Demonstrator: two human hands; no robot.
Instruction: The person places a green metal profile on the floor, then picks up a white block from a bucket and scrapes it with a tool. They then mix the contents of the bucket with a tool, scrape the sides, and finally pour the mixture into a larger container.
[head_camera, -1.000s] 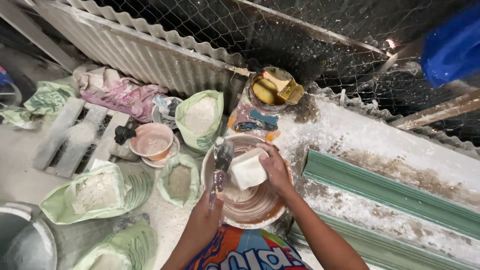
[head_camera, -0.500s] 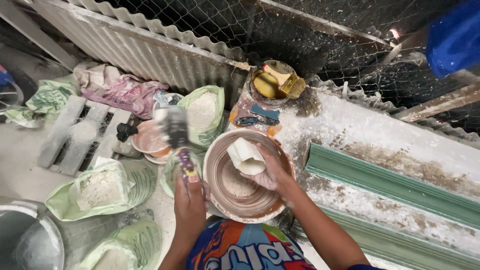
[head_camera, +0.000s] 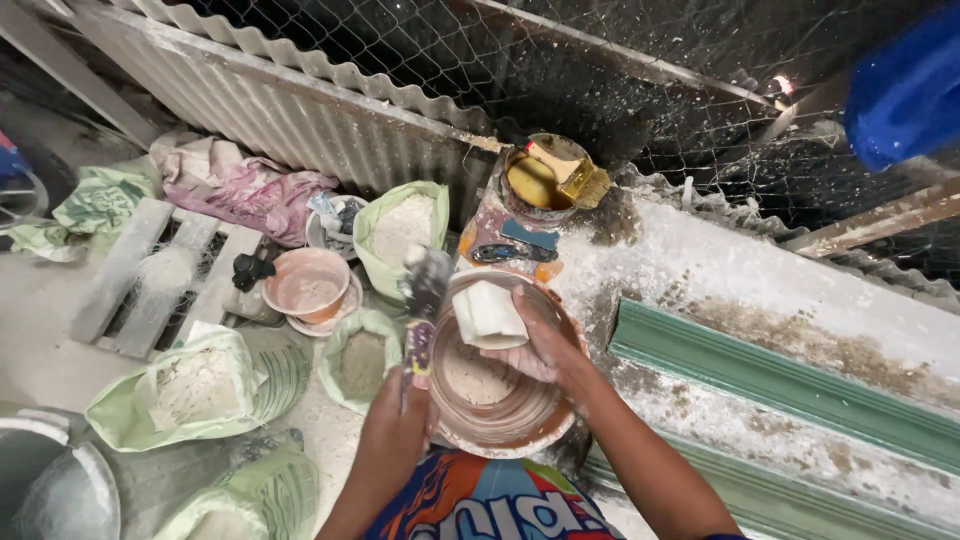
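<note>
Round clay bowl (head_camera: 497, 405) low in the middle, some pale powder at its bottom, rim dusty and chipped-looking. White block (head_camera: 489, 313) over the bowl's far edge, right hand (head_camera: 538, 345) wrapped around it, fingers closed on the block. Scraper (head_camera: 421, 310) just outside the bowl's left rim, blurred blade up, left hand (head_camera: 398, 425) closed around its handle. Little open room on the left: small green bag of grey powder (head_camera: 356, 362) right beside the bowl, pink pot (head_camera: 306, 285) and green bag of white powder (head_camera: 402, 232) close behind. Paint tin with a brush (head_camera: 545, 180) past the far rim. More bare room on the right: dusty white ledge (head_camera: 760, 290), then a long green edge (head_camera: 780, 385).
</note>
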